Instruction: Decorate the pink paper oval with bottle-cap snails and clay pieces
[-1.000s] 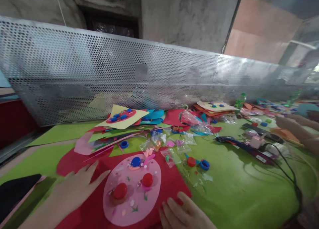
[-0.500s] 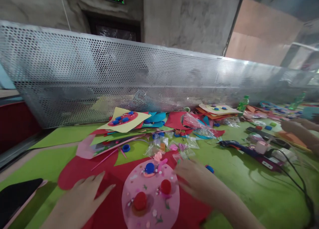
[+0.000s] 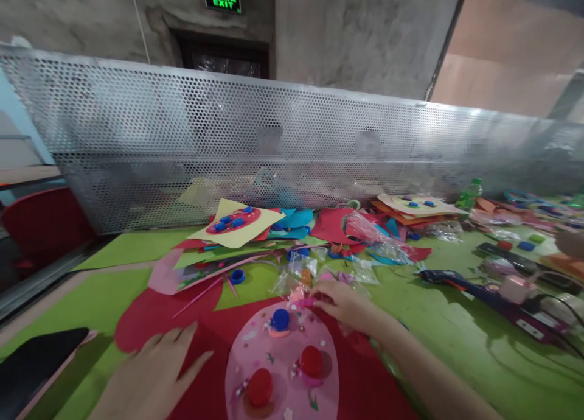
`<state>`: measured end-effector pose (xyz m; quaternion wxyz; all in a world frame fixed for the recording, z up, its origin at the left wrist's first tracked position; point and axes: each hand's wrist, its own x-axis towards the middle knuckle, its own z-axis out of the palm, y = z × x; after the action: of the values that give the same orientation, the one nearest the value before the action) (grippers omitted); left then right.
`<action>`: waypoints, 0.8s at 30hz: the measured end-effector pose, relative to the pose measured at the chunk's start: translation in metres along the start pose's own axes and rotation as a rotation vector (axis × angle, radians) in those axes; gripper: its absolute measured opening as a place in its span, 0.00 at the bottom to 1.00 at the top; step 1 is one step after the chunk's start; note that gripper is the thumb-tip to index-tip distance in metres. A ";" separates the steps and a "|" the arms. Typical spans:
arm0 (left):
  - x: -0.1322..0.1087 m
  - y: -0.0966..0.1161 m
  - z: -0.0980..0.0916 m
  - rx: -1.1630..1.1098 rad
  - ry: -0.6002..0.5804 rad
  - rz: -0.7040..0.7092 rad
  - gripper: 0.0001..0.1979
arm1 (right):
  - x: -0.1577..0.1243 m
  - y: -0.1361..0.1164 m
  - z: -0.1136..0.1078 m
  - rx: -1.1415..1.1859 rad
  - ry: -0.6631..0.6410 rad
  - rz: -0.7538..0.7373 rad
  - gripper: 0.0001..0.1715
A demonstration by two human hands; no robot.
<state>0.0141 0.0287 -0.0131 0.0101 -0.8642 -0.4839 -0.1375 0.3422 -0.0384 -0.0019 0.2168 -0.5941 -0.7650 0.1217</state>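
A pink paper oval (image 3: 283, 359) lies on a red sheet (image 3: 365, 371) in front of me. On the oval sit a blue bottle cap (image 3: 280, 319) and two red bottle caps (image 3: 311, 361), among small flowers, leaves and beads. My left hand (image 3: 152, 368) rests flat on the red sheet to the left, fingers apart, holding nothing. At the oval's upper edge, my right hand (image 3: 340, 301) has its fingers closed on a small magenta strip (image 3: 307, 302). Beside that strip is a salmon-pink lump (image 3: 298, 294). The undersides of the right fingers are hidden.
Small plastic bags (image 3: 292, 271) and a blue ring (image 3: 237, 277) lie beyond the oval. A glue gun (image 3: 479, 298) with cords is at right, a black phone-like slab (image 3: 41, 371) at left. Paper piles (image 3: 237, 237) line the perforated metal divider (image 3: 310, 134). Another person's hand (image 3: 570, 246) shows far right.
My right hand has moved up and left from the oval's right side to the magenta strip and closed on it. My left hand stays on the red sheet. The view has shifted slightly.
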 end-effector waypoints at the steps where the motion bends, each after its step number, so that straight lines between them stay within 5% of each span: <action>1: 0.001 0.002 -0.002 0.026 0.002 -0.006 0.28 | 0.001 0.002 0.000 0.037 0.027 0.012 0.12; 10: -0.006 0.031 0.019 -0.135 0.012 0.320 0.21 | 0.006 -0.002 0.002 0.263 0.145 0.129 0.09; 24: -0.003 0.055 0.013 -0.121 -0.156 0.366 0.32 | 0.006 -0.009 0.006 0.309 0.112 0.202 0.11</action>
<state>0.0615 -0.0012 -0.0202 -0.0543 -0.9447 -0.3092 -0.0949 0.3307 -0.0347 -0.0025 0.3344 -0.6335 -0.6603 0.2254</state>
